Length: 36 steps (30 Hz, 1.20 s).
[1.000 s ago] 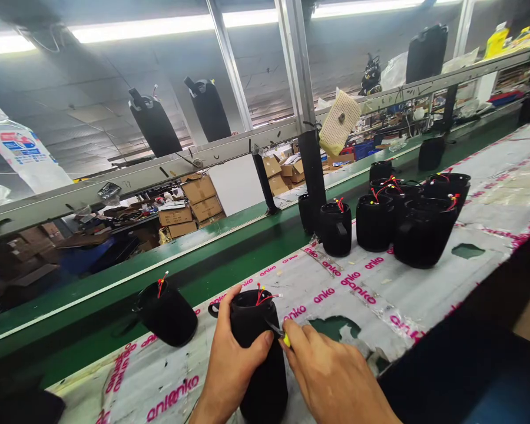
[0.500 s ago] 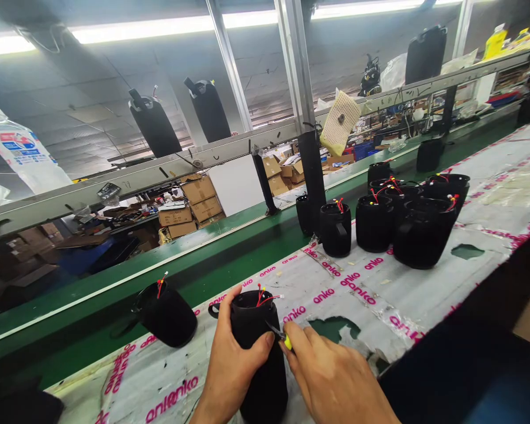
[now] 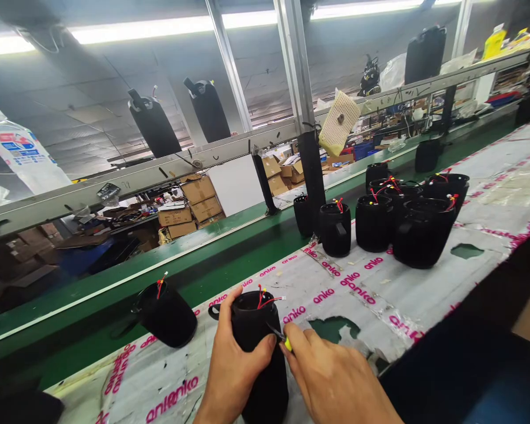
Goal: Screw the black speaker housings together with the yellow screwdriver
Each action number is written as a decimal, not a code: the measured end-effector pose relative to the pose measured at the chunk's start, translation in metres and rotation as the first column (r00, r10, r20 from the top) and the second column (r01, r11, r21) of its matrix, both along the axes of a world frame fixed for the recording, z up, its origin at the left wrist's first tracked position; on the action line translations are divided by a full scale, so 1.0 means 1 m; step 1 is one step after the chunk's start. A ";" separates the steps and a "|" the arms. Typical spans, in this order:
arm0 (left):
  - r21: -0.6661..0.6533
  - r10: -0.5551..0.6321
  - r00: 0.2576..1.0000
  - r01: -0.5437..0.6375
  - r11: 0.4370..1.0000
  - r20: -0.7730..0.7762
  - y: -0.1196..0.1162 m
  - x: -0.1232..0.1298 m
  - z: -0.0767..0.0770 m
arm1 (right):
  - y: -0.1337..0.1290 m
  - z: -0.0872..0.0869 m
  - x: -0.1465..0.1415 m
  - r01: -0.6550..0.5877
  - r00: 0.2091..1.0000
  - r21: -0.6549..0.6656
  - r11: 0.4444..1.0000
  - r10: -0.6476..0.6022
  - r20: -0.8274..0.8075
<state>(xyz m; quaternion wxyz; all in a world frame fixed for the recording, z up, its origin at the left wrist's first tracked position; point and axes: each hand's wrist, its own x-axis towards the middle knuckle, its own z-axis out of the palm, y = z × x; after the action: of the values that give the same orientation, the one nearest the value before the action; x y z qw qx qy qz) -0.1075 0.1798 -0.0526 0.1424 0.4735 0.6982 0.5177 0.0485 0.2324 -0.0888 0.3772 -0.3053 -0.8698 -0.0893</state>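
A black cylinder (image 3: 265, 377) with a side handle and red wires at its open top stands at the bottom centre. My left hand (image 3: 234, 359) is wrapped round its left side, thumb across the front. My right hand (image 3: 331, 371) pinches a small tool (image 3: 287, 343) with a yellow part and a thin dark metal tip. That tip touches or nearly touches the cylinder's front, just above my left thumb. Another black cylinder (image 3: 170, 315) with red wires leans a little to the left of my left hand.
Several black cylinders (image 3: 375, 224) with red wires stand on the printed sheet (image 3: 322, 294) to the right. A green belt (image 3: 229, 253) runs behind. Above it are a metal rail (image 3: 229, 150), a post and a hanging yellow pad (image 3: 339, 123).
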 end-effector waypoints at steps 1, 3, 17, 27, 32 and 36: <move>-0.006 0.017 1.000 -0.017 1.000 -0.009 0.000 0.001 0.000 | -0.001 0.000 0.001 0.004 1.000 -0.009 1.000 -0.004 0.020; -0.021 0.066 0.997 -0.067 0.998 -0.035 0.000 0.004 -0.001 | -0.004 -0.002 0.002 0.023 0.999 -0.022 0.999 -0.022 0.046; 0.087 0.203 0.977 -0.196 0.977 -0.072 0.002 0.007 -0.016 | -0.015 0.001 -0.006 0.097 0.995 -0.113 0.989 -0.094 0.027; 0.124 0.262 0.959 -0.249 0.961 -0.108 0.000 0.016 -0.009 | -0.030 0.038 -0.009 0.225 0.958 -0.240 0.944 -0.170 0.231; 0.128 0.281 0.955 -0.268 0.955 -0.099 -0.001 0.017 -0.011 | -0.030 0.041 -0.018 0.263 0.946 -0.277 0.924 -0.190 0.263; 0.110 0.254 0.962 -0.244 0.964 -0.099 -0.001 0.006 -0.016 | -0.029 0.029 -0.018 0.214 0.970 -0.257 0.943 -0.174 0.168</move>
<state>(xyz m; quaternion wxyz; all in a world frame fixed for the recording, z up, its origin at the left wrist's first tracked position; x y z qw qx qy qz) -0.1015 0.1786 -0.0682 0.0137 0.4165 0.7333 0.5372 0.0302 0.2037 -0.0596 0.2578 -0.4316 -0.8641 -0.0269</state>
